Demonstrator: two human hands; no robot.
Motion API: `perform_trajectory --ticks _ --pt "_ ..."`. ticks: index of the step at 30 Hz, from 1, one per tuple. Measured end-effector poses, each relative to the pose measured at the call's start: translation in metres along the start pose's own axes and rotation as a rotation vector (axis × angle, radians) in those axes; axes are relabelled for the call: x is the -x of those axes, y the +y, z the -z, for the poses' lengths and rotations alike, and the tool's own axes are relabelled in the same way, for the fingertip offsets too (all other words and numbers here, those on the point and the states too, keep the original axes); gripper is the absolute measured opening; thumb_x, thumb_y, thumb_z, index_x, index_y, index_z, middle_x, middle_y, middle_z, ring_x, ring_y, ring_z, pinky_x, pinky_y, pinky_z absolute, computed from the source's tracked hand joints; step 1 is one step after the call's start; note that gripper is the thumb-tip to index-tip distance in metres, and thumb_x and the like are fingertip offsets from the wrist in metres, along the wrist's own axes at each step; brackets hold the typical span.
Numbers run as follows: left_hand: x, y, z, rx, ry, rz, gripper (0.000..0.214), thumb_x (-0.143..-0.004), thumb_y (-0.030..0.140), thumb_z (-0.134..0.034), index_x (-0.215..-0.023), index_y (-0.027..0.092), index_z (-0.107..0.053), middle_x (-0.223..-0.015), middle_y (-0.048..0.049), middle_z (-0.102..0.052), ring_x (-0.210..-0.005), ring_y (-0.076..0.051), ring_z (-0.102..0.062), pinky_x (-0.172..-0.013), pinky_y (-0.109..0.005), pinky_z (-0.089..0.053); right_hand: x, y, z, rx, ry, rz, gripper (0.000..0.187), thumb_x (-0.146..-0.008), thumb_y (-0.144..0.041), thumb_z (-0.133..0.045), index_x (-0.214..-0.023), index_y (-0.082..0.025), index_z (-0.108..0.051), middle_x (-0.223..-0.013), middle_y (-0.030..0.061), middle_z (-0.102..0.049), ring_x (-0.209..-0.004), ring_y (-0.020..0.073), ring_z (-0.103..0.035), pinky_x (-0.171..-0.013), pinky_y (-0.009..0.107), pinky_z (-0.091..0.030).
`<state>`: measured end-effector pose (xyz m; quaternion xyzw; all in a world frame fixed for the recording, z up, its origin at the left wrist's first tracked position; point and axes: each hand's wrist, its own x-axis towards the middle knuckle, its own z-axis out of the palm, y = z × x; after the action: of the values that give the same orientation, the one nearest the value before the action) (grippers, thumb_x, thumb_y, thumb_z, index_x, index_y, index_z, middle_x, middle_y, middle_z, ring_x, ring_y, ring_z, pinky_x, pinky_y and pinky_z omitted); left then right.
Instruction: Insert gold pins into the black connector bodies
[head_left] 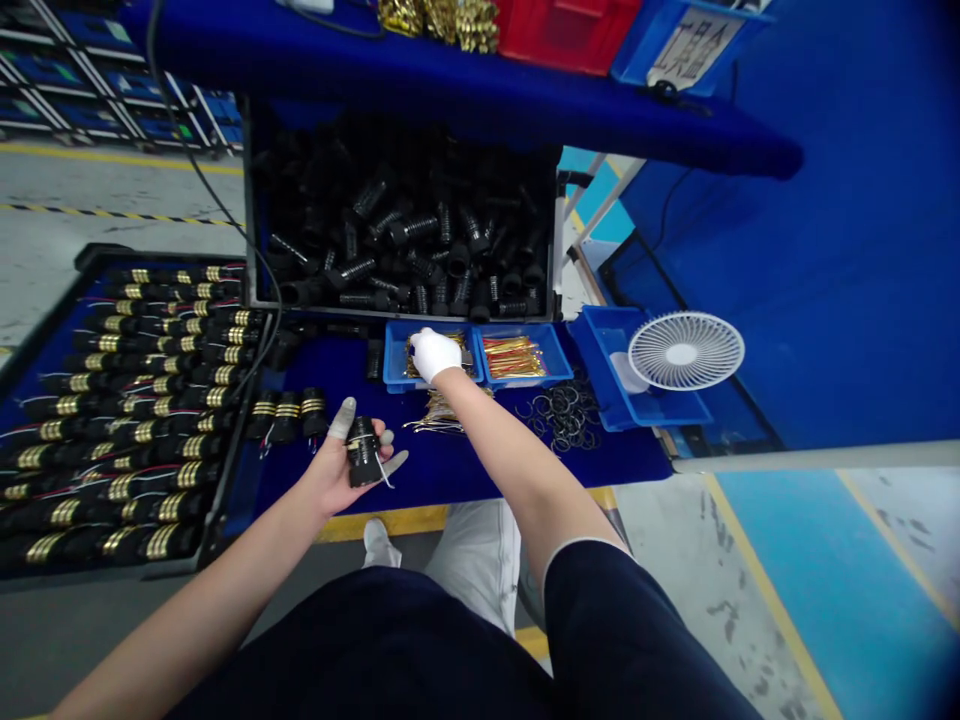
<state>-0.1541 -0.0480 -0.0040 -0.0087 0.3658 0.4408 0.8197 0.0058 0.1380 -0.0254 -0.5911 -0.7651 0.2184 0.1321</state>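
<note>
My left hand (341,465), with finger cots on its fingertips, holds a black cylindrical part (363,450) with a gold band and thin wire leads, low over the blue work surface. My right hand (435,353) wears a white glove and reaches into the left small blue tray (395,362) of thin gold pins, fingers curled down among them. A second small blue tray (559,362) of gold pins lies just to the right of it. Whether the gloved fingers hold a pin is hidden.
A large bin of black threaded cylinders (405,240) stands behind the trays. A black tray (120,400) on the left holds rows of finished black parts with gold bands. Black rings (566,412), a small white fan (686,350) in a blue bin and a cable (217,200) are nearby.
</note>
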Motion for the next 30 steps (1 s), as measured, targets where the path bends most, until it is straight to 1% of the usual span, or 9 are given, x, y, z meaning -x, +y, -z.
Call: perform_trajectory --ticks 5,7,10,15,17,20,24,26,30 --pt "0.01 0.004 0.002 0.161 0.072 0.027 0.04 -0.099 0.046 -0.053 -0.104 0.009 -0.067 -0.105 -0.0156 -0.072 -0.09 -0.025 -0.073 -0.098 -0.052 -0.056 0.0 0.012 0.008 -0.391 0.21 -0.082 0.005 -0.088 -0.019 -0.062 -0.092 -0.02 -0.063 -0.11 0.0106 -0.071 -0.101 0.0226 -0.067 -0.095 0.036 -0.053" --pt "0.014 0.006 0.004 0.177 0.042 -0.023 0.031 -0.101 0.036 -0.051 -0.109 0.01 -0.066 -0.105 -0.0133 -0.073 -0.089 -0.024 -0.073 -0.102 -0.054 -0.053 -0.001 0.025 0.025 -0.64 0.336 -0.133 0.009 -0.096 -0.027 -0.052 -0.097 -0.022 -0.059 -0.104 0.0064 -0.071 -0.081 0.0154 -0.067 -0.078 0.029 -0.057" --pt "0.017 0.01 0.006 0.179 0.057 -0.096 0.024 -0.101 0.035 -0.053 -0.106 0.015 -0.066 -0.092 -0.0063 -0.073 -0.078 -0.02 -0.073 -0.103 -0.059 -0.051 0.002 0.053 0.054 -1.156 0.494 -0.211 0.018 -0.101 -0.032 -0.041 -0.094 -0.024 -0.055 -0.082 -0.0033 -0.068 -0.046 0.0065 -0.048 -0.048 0.017 -0.048" --pt "0.016 0.018 -0.005 0.107 0.088 -0.193 0.023 -0.1 0.037 -0.054 -0.1 0.017 -0.065 -0.086 -0.0054 -0.071 -0.067 -0.015 -0.069 -0.096 -0.053 -0.057 0.03 0.073 0.073 -1.639 0.489 -0.226 0.018 -0.095 -0.018 -0.051 -0.078 -0.022 -0.055 -0.049 -0.0127 -0.041 -0.033 0.0042 -0.028 -0.036 0.01 -0.035" --pt "0.016 0.019 -0.012 0.039 0.107 -0.244 0.023 -0.099 0.037 -0.056 -0.098 0.016 -0.065 -0.083 -0.0058 -0.07 -0.065 -0.014 -0.067 -0.093 -0.049 -0.058 0.051 0.059 0.065 -1.728 0.442 -0.215 0.014 -0.091 -0.015 -0.057 -0.078 -0.022 -0.057 -0.053 -0.0122 -0.046 -0.034 0.0035 -0.028 -0.036 0.011 -0.035" --pt "0.021 0.015 -0.024 -0.092 0.145 -0.317 0.025 -0.099 0.038 -0.056 -0.102 0.015 -0.066 -0.084 -0.006 -0.07 -0.064 -0.014 -0.066 -0.09 -0.048 -0.06 0.092 0.023 0.05 -1.73 0.329 -0.161 0.009 -0.084 -0.018 -0.069 -0.089 -0.023 -0.063 -0.072 -0.0075 -0.064 -0.039 0.0022 -0.034 -0.039 0.014 -0.037" --pt "0.028 0.005 -0.04 -0.209 0.153 -0.341 0.038 -0.098 0.048 -0.054 -0.108 0.013 -0.067 -0.086 -0.0068 -0.071 -0.066 -0.016 -0.067 -0.083 -0.043 -0.061 0.142 -0.023 0.042 -1.111 0.057 0.047 0.016 -0.083 -0.033 -0.073 -0.092 -0.021 -0.07 -0.08 -0.0019 -0.068 -0.051 0.0086 -0.052 -0.049 0.022 -0.044" --pt "0.029 0.001 -0.045 -0.232 0.133 -0.341 0.042 -0.096 0.052 -0.057 -0.108 0.013 -0.068 -0.087 -0.0066 -0.072 -0.069 -0.017 -0.068 -0.077 -0.035 -0.061 0.157 -0.038 0.042 -0.9 0.033 0.108 0.012 -0.084 -0.033 -0.071 -0.084 -0.021 -0.069 -0.081 -0.0014 -0.069 -0.065 0.0136 -0.06 -0.064 0.027 -0.05" --pt "0.03 -0.004 -0.049 -0.246 0.095 -0.356 0.051 -0.085 0.061 -0.069 -0.106 0.015 -0.07 -0.089 -0.0063 -0.073 -0.083 -0.022 -0.07 -0.073 -0.029 -0.056 0.168 -0.051 0.041 -0.774 0.025 0.134 0.01 -0.085 -0.029 -0.066 -0.077 -0.023 -0.064 -0.078 -0.0016 -0.069 -0.076 0.0181 -0.064 -0.08 0.033 -0.049"
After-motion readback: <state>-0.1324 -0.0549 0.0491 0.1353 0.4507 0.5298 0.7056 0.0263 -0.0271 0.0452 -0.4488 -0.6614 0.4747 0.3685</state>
